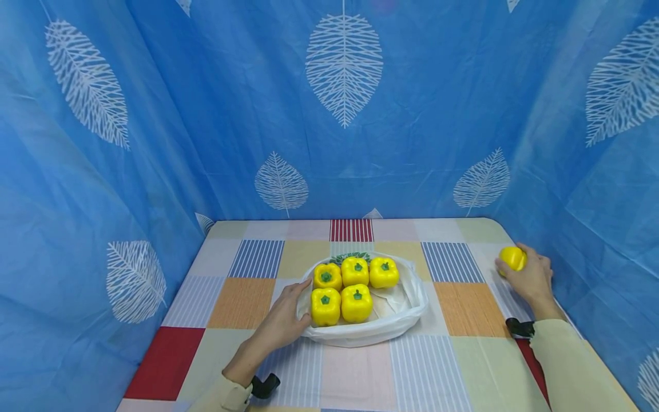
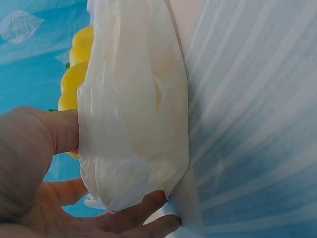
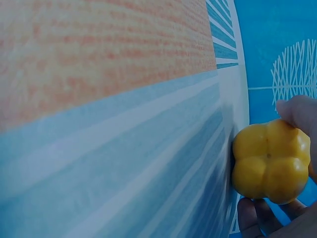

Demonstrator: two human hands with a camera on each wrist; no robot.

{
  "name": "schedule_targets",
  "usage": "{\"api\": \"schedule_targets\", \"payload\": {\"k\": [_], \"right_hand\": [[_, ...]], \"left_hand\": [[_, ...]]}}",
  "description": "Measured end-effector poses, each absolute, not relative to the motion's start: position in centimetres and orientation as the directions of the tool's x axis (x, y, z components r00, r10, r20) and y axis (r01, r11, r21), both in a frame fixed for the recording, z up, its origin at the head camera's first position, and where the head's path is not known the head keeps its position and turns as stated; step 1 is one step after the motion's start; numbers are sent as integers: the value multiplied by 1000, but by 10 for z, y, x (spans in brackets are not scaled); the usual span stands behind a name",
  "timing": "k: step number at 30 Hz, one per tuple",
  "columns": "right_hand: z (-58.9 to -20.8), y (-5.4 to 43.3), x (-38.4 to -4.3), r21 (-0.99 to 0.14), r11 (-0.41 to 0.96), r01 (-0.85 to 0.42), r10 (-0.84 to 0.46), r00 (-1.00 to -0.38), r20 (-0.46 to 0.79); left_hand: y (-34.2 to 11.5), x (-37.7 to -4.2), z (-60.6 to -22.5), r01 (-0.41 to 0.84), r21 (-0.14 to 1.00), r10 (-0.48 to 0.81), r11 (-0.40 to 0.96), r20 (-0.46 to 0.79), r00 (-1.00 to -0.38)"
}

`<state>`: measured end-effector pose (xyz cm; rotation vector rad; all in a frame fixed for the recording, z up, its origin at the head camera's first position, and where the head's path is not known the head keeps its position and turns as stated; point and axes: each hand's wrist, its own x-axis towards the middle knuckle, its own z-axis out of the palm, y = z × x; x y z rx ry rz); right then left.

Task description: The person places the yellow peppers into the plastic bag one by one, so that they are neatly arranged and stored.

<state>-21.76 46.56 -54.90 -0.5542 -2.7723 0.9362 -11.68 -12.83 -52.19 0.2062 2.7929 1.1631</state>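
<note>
In the head view, a white plastic bag [image 1: 391, 326] lies mid-table, its mouth spread wide around several yellow bell peppers [image 1: 357, 303] with green stems. My left hand [image 1: 280, 317] holds the bag's left end. Up close in the left wrist view, the thumb is at the rim of the bag [image 2: 129, 109] and the fingers curl about its end. Far to the right, my right hand [image 1: 530, 277] grips another yellow bell pepper [image 1: 512, 258] near the table's right edge. The right wrist view shows the lobed underside of this pepper [image 3: 270, 161] between thumb and fingers, close to the tabletop.
A patchwork-patterned cloth [image 1: 355, 372] covers the table. Blue curtains [image 1: 221, 114] with white leaf prints hang behind it and along both sides, the right one close to my right hand. Dark wrist mounts [image 1: 265, 386] sit at both wrists.
</note>
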Motion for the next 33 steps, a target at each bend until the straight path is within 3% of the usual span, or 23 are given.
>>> {"api": "schedule_targets", "payload": {"k": [33], "right_hand": [[-542, 456, -216, -627, 724, 288, 400, -915, 42]], "left_hand": [[-129, -117, -521, 90, 714, 171, 694, -42, -984]]}}
